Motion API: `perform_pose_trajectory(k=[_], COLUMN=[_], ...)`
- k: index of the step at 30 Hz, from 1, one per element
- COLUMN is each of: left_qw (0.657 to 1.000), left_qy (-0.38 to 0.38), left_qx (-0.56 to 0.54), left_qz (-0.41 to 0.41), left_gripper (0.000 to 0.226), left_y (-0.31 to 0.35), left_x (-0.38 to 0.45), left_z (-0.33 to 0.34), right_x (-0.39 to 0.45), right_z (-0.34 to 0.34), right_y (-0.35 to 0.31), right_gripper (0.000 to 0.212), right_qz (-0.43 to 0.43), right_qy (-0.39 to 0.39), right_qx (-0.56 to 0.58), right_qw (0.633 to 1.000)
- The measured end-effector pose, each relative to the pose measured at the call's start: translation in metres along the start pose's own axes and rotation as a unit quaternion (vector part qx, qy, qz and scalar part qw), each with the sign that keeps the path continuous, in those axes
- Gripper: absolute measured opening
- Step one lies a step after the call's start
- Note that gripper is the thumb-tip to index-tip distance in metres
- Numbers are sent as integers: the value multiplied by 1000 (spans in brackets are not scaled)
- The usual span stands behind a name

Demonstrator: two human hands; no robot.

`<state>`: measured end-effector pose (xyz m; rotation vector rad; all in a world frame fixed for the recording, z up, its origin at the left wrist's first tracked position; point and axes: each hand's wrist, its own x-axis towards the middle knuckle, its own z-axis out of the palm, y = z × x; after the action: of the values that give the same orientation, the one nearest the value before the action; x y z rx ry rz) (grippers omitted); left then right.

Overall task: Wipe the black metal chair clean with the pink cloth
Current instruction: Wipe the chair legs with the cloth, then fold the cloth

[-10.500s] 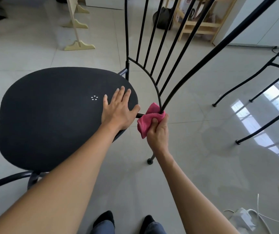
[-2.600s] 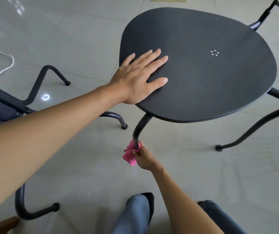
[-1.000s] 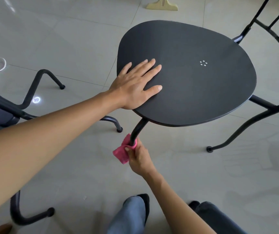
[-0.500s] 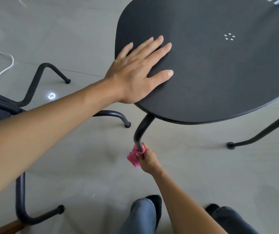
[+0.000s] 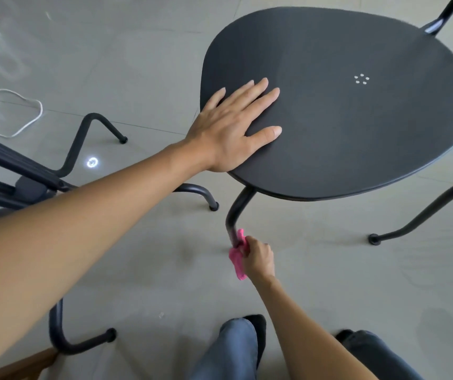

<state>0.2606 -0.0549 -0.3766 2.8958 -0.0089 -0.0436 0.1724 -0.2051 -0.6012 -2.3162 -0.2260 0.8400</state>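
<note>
The black metal chair fills the upper right, its rounded seat facing up with a small ring of holes. My left hand lies flat on the seat's near left edge, fingers spread. Below the seat, the curved front leg comes down toward the floor. My right hand is closed around the pink cloth, which is wrapped on the lower part of that leg. The leg's foot is hidden behind the cloth and hand.
A second black chair's legs and frame stand at the left, one foot near the bottom. A white cable lies on the grey tiled floor at upper left. My legs in jeans are at the bottom.
My right hand with the cloth has slid up and down the front leg and now sits low on it. My left hand stays flat on the seat; the view shifted slightly.
</note>
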Motion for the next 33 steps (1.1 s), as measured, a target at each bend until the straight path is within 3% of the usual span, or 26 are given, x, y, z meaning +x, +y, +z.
perform_pose_trajectory(k=[5, 8, 15, 18, 24, 30, 33], left_qw=[1000, 1000, 988, 975, 928, 874, 867], left_qy=[-9, -22, -35, -52, -78, -61, -54], left_qx=[4, -1, -135, -194, -353, -472, -484], left_qz=[2, -7, -65, -92, -93, -102, -106], left_gripper=[62, 62, 52, 46, 38, 31, 25], left_y=[2, 9, 36, 47, 88, 116, 126], left_x=[-3, -6, -39, -53, -56, -36, -38], left_z=[-2, -4, -24, -38, -78, -160, -213], right_x=[-39, -64, -127, -144, -158, -179, -198], right_z=[-46, -72, -146, -181, -258, -345, -379], right_y=[-17, -33, -62, -71, -107, -172, -207], right_gripper=[24, 17, 13, 20, 12, 14, 16], right_qz=[-16, -17, -47, -63, -80, -129, -144], right_qy=[34, 62, 107, 105, 79, 78, 67], right_qx=[71, 133, 214, 244, 274, 217, 227], right_qw=[997, 989, 970, 962, 955, 964, 961])
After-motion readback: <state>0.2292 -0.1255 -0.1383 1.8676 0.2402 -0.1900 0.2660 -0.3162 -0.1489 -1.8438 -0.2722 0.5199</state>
